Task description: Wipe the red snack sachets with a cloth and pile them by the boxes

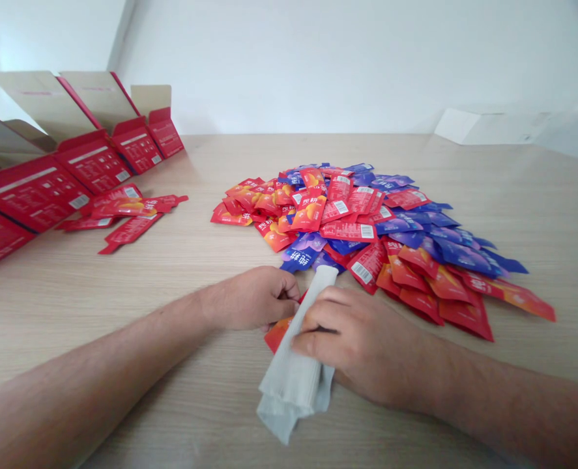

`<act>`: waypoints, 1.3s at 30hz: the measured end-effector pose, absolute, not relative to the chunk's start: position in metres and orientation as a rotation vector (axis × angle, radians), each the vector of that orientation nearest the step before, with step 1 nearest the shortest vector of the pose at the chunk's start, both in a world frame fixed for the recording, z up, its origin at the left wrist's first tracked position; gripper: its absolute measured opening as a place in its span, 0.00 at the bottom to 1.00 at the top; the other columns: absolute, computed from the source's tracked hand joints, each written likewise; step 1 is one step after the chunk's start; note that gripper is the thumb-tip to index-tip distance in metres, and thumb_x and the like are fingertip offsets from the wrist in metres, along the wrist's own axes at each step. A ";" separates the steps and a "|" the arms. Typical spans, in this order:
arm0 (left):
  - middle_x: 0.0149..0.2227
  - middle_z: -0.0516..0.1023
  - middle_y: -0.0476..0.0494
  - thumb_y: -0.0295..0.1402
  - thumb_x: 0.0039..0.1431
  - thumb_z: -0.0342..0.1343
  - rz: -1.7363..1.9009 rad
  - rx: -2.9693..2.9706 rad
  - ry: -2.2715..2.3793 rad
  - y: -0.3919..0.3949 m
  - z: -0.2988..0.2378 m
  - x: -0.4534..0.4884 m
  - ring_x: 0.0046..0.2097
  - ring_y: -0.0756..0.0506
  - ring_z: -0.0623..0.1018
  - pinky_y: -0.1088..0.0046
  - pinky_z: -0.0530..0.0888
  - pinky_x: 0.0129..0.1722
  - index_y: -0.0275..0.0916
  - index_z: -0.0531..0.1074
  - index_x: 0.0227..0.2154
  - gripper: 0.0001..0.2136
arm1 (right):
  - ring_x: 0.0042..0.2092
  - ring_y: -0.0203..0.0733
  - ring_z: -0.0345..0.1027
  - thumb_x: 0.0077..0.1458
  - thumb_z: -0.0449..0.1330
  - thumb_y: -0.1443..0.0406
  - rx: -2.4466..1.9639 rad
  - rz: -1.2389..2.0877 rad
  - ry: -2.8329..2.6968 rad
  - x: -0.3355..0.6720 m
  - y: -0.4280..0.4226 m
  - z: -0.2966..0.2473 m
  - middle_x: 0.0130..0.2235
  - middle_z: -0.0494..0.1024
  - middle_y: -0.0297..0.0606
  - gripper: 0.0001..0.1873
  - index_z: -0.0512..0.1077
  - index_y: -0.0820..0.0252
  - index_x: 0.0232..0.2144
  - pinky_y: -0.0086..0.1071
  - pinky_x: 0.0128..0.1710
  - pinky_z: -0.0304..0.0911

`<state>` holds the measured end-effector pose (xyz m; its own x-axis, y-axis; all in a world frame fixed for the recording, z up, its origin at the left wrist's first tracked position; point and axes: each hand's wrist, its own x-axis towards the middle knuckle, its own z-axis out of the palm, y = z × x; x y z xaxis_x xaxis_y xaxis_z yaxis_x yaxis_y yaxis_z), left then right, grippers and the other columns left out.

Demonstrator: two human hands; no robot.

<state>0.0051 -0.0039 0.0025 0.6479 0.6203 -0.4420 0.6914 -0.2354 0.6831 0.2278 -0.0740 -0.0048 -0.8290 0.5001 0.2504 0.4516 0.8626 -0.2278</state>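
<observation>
My left hand [252, 299] is closed on a red sachet [277, 333], and only the sachet's lower corner and a thin edge show past my fingers. My right hand [360, 344] presses a folded pale grey cloth [293, 371] against that sachet, and the cloth hangs down over the table's near side. Just beyond both hands lies a wide heap of red, orange and blue printed sachets [352, 228], its nearest packets almost touching my fingers.
Red printed cartons [93, 166] stand open in a row at the left of the wooden table [122, 293], with several red sachets [127, 212] lying loose before them. A white box [489, 125] lies at the far right, against the white wall [342, 65].
</observation>
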 end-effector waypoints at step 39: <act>0.24 0.75 0.54 0.34 0.60 0.50 -0.121 1.988 1.000 -0.003 0.004 0.004 0.26 0.50 0.77 0.79 0.67 0.22 0.41 0.75 0.34 0.09 | 0.48 0.48 0.68 0.66 0.60 0.68 -0.727 0.224 -2.720 0.228 -0.074 -0.006 0.43 0.78 0.41 0.10 0.78 0.58 0.47 0.43 0.50 0.65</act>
<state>0.0035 -0.0028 0.0040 0.6711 0.6019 -0.4329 0.6877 -0.2872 0.6668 0.2281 -0.0740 -0.0057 -0.8210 0.5081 0.2604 0.4586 0.8585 -0.2294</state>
